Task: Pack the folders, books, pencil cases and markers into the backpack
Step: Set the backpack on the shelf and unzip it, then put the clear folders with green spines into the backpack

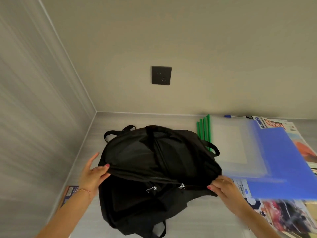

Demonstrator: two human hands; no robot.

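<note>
Grey desk [130, 121], black floppy backpack [154, 162] between hands

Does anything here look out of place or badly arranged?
Mostly no. The blue folder lies askew over the clear folders and the books, and one book sits apart, left of the backpack, under the left hand's wrist.

Black backpack [154, 160], blue folder [281, 162]
</note>
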